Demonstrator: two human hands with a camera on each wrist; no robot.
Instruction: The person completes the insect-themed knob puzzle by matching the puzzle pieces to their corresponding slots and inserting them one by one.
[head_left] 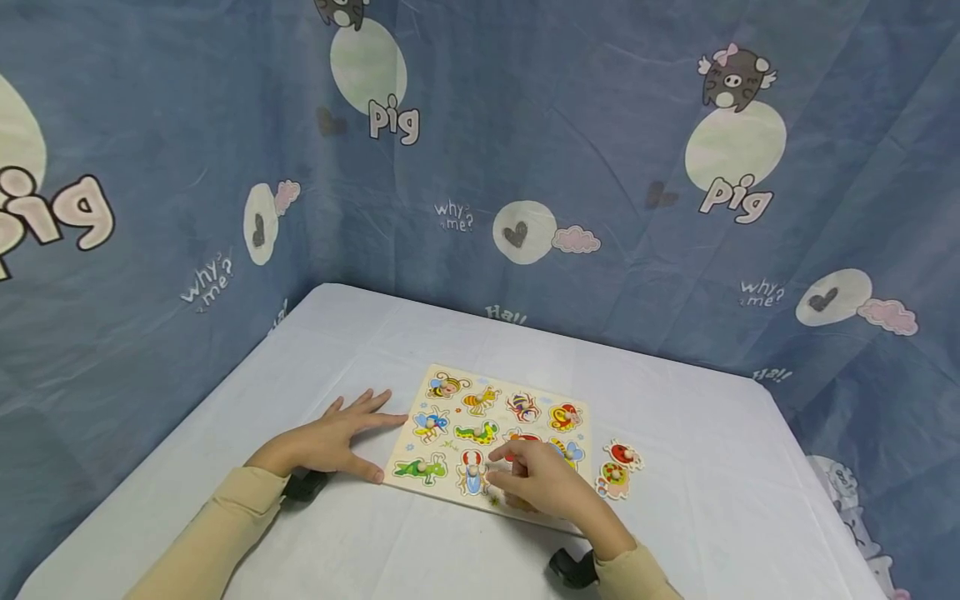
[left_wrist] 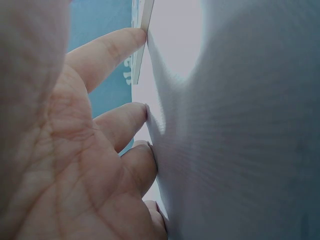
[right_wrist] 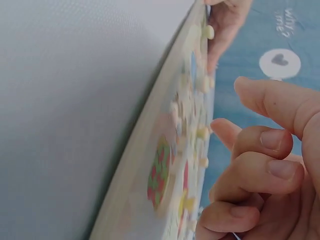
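Note:
A wooden peg puzzle board (head_left: 450, 493) with colourful insect pieces lies on the white table. My left hand (head_left: 330, 437) is spread flat at its left side, thumb and index finger touching the board's edge; the left wrist view shows a fingertip on the board edge (left_wrist: 142, 42). My right hand (head_left: 543, 483) is over the board's front right part, nothing between its parted thumb and index finger. Its fingertips are close beside the beetle piece (head_left: 473, 473). In the right wrist view its other fingers (right_wrist: 255, 172) curl loosely, and a green and red pattern (right_wrist: 159, 175) shows on the board.
Right of the board lie a red ladybug piece (head_left: 624, 455) and a green and yellow round-bodied piece (head_left: 614, 477), close together. A green caterpillar piece (head_left: 477, 432) is in the board's middle. Blue printed curtains (head_left: 600, 167) stand behind the table (head_left: 337, 342).

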